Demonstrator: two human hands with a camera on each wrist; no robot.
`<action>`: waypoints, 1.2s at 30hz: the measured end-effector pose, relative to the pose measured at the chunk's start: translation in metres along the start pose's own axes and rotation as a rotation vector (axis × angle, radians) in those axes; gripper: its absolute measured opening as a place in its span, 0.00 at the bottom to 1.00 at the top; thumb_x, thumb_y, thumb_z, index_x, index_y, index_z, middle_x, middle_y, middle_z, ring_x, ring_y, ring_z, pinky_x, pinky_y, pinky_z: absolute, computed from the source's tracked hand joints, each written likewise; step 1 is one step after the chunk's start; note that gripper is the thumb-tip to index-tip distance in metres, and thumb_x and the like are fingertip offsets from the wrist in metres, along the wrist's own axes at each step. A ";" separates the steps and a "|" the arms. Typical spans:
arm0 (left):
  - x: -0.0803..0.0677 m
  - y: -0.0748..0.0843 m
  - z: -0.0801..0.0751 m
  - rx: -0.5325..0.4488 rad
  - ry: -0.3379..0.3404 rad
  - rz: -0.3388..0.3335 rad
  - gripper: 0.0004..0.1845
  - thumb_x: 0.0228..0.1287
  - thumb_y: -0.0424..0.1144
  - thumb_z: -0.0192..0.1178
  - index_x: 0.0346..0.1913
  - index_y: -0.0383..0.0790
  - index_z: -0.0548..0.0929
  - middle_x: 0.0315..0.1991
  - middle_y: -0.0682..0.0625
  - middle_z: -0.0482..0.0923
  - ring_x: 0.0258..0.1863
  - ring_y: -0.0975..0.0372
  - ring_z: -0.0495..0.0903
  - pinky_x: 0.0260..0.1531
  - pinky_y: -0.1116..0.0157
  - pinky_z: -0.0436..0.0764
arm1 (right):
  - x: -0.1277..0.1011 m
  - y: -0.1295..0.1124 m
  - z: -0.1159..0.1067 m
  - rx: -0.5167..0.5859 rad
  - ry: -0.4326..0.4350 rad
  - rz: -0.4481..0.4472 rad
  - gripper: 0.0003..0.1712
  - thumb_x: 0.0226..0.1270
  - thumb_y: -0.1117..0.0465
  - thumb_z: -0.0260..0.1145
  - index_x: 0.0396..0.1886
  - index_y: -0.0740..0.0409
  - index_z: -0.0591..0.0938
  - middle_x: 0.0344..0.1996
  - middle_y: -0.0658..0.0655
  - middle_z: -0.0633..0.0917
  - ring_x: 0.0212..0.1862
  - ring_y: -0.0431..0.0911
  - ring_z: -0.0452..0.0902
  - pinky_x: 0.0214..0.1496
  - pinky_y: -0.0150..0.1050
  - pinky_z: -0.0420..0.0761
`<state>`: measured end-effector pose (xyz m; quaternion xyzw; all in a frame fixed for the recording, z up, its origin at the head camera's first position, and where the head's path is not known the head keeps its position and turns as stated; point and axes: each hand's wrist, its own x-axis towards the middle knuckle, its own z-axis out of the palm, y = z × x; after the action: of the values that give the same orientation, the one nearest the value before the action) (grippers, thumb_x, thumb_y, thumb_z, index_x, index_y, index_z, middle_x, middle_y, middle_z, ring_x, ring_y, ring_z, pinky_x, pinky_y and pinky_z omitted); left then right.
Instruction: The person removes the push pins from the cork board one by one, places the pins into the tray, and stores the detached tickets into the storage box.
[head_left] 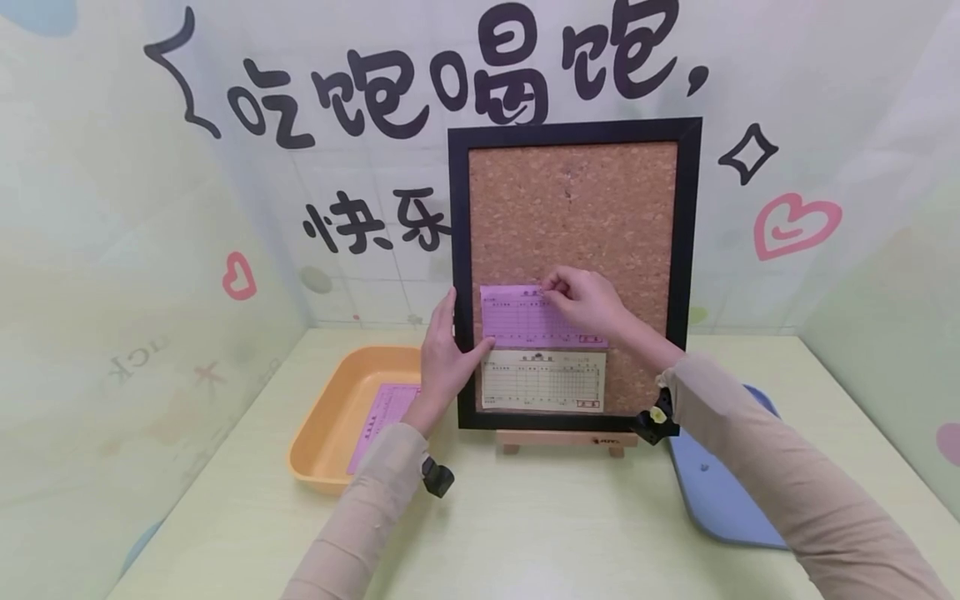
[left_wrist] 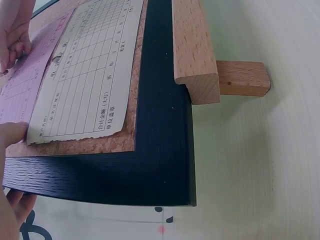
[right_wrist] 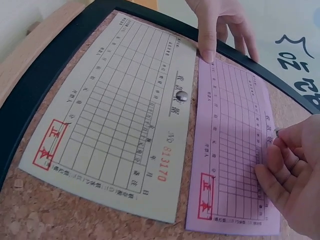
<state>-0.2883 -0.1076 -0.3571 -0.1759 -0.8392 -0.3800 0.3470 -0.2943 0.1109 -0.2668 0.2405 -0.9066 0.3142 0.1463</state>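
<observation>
Two printed paper slips lie flat on the black-framed cork pinboard (head_left: 573, 208), which stands upright on a low wooden easel (head_left: 562, 439) on the pale green table (head_left: 525, 525). The pink paper receipt slip (head_left: 525, 321) sits above the cream paper receipt slip (head_left: 542, 381), their edges meeting or slightly overlapping; the cream slip is fixed by a round metal pushpin (right_wrist: 182, 95) near its top middle.

The left hand (head_left: 444, 354) rests along the left side of the black frame, fingers extended, with the thumb tip pressed on the lower left corner of the pink slip.

The right hand (head_left: 588, 300) is at the top middle edge of the pink slip. Its thumb and fingers are drawn together in a pinch against the paper; a small pale object shows at the fingertips (right_wrist: 282, 137), but what it is cannot be told.

An orange rectangular plastic tray (head_left: 330, 417) stands on the table left of the board and holds another pink paper slip (head_left: 382, 421). A blue flat plastic tray (head_left: 712, 492) lies on the table right of the easel, partly covered by the right forearm.
</observation>
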 end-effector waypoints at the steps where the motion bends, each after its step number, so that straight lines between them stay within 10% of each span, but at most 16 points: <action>1: 0.000 0.000 0.000 0.007 0.000 0.002 0.48 0.46 0.40 0.70 0.69 0.37 0.54 0.65 0.43 0.60 0.63 0.55 0.61 0.60 0.60 0.65 | -0.001 0.002 0.000 0.019 0.000 0.001 0.06 0.64 0.64 0.57 0.35 0.60 0.79 0.25 0.55 0.79 0.23 0.44 0.66 0.27 0.35 0.65; 11: 0.001 -0.001 -0.005 0.061 0.002 0.029 0.46 0.47 0.40 0.70 0.67 0.35 0.56 0.64 0.41 0.61 0.62 0.54 0.63 0.58 0.59 0.67 | -0.016 0.014 -0.002 0.055 -0.013 0.003 0.05 0.63 0.65 0.58 0.34 0.63 0.79 0.24 0.56 0.77 0.26 0.45 0.67 0.27 0.35 0.66; 21: 0.024 0.008 -0.019 0.168 0.141 0.228 0.34 0.45 0.37 0.70 0.58 0.32 0.70 0.50 0.39 0.72 0.45 0.52 0.73 0.43 0.59 0.76 | -0.019 0.017 -0.004 0.046 -0.024 0.003 0.05 0.63 0.66 0.57 0.34 0.62 0.79 0.26 0.56 0.78 0.27 0.46 0.69 0.28 0.35 0.67; 36: 0.055 0.029 -0.023 0.245 -0.071 0.298 0.19 0.49 0.33 0.65 0.47 0.35 0.78 0.41 0.46 0.77 0.41 0.56 0.71 0.39 0.65 0.76 | -0.019 0.018 -0.003 0.026 -0.027 0.000 0.05 0.62 0.65 0.58 0.33 0.61 0.80 0.23 0.54 0.77 0.24 0.44 0.67 0.26 0.34 0.65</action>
<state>-0.3004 -0.1042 -0.2920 -0.2679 -0.8556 -0.2133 0.3882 -0.2877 0.1317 -0.2815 0.2467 -0.9044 0.3225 0.1308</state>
